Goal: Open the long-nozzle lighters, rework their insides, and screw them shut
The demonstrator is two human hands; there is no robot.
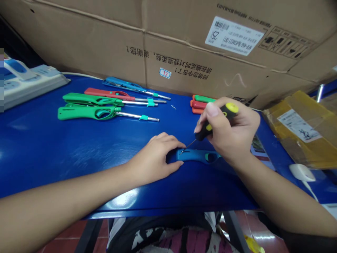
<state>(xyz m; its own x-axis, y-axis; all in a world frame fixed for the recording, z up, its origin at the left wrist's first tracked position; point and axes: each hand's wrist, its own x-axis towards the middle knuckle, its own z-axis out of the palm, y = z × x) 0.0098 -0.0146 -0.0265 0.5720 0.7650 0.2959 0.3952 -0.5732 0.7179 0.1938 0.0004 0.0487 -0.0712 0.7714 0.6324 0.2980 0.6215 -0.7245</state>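
A blue lighter body (196, 155) lies flat on the blue table, its right end hidden behind my right wrist. My left hand (160, 154) steadies its left end, thumb below and index finger above. In my right hand (231, 128) is a screwdriver (204, 132) with a black and yellow handle, held tilted. Its thin shaft slants down left, and the tip meets the lighter body near its left end, close to a small metallic piece. Whether the tip touches that piece I cannot tell.
Long-nosed lighters, green (86, 113), red (105, 93) and blue (123, 83), lie at the back left. Several coloured handles (204, 99) sit behind my right hand. A large cardboard box (105, 45) walls the back; a power strip (34, 84) is left, a taped carton (302, 130) right.
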